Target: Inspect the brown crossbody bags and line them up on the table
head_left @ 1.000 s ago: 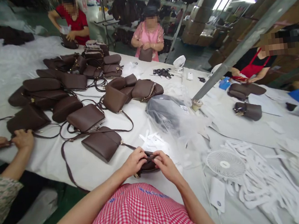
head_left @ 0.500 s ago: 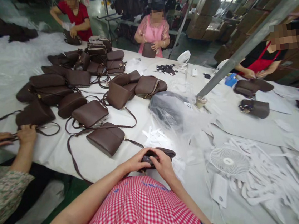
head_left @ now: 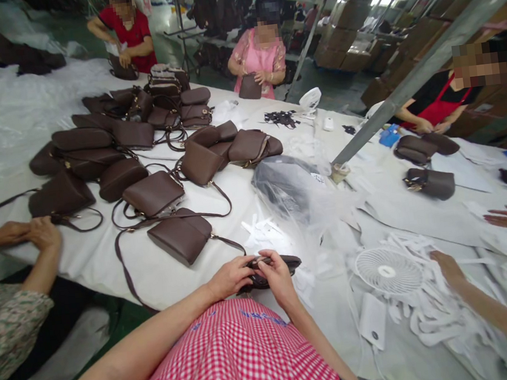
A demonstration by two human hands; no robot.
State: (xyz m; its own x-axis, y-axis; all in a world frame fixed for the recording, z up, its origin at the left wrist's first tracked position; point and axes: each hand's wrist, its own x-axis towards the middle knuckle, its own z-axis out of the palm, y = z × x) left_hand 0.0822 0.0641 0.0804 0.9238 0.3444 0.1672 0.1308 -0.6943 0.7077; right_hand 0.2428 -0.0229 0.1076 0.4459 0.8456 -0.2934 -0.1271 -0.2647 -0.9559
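A dark brown handbag (head_left: 289, 264) is held close to my checked apron at the table's front edge. My left hand (head_left: 232, 277) grips its left side, fingers curled at the upper edge. On its right part, my right hand (head_left: 274, 267) has thumb and fingers pinched on the top edge. Both hands hide much of the bag. Just beyond lies another brown handbag (head_left: 181, 237), its strap running toward my hands. White paper strips (head_left: 261, 232) lie behind the bag I hold.
Several brown handbags (head_left: 153, 192) cover the left of the table. A plastic-wrapped dark bundle (head_left: 283, 186) lies ahead, near a slanted metal pole (head_left: 390, 104). To the right are a white fan (head_left: 387, 272) and strips. Co-workers' hands (head_left: 44, 233) reach in from both sides.
My fingers have shifted along the bag's top edge, the right hand now pinching higher. At right, a co-worker's two arms have come in over the white strips. The left co-worker's hands have drawn together.
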